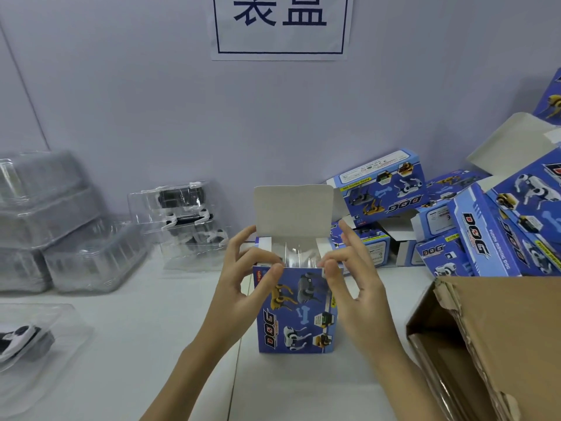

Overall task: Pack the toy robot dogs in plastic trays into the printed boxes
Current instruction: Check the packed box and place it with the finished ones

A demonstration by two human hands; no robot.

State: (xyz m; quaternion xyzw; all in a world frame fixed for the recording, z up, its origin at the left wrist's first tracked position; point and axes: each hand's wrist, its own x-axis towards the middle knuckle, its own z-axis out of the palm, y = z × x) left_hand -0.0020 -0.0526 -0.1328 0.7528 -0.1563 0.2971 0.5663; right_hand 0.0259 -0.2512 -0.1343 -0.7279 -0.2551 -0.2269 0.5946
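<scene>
A blue printed box (pixel 296 311) stands upright on the white table (pixel 151 344), right in the middle. Its top is open and the big lid flap (pixel 293 209) sticks straight up at the back. It has pictures of toy dogs on the front, and the word DOG runs sideways.

The left hand (pixel 243 268) holds the top left corner of the box. Its thumb presses on the front edge and its fingers curl over the left side. The right hand (pixel 349 268) holds the top right corner the same way, thumb on the front edge and fingers bent round the side. So both hands are gripping the box.

Inside the open top there is something clear and shiny, the plastic tray (pixel 296 253). It sits down in the box. The toy inside it is too hard to see.

On the left, at the back, a clear tray with a black and white toy dog (pixel 182 214) waits near the wall. Further left is a pile of empty clear trays (pixel 60 226). At the near left edge another toy dog in a tray (pixel 21 338) lies flat on the table.

On the right, lots of blue boxes (pixel 455 220) lie in a messy heap, some with flaps open. Near the right corner is a brown cardboard carton (pixel 501 329), open and tipped on its side. A white paper sign (pixel 279 25) hangs on the wall above
</scene>
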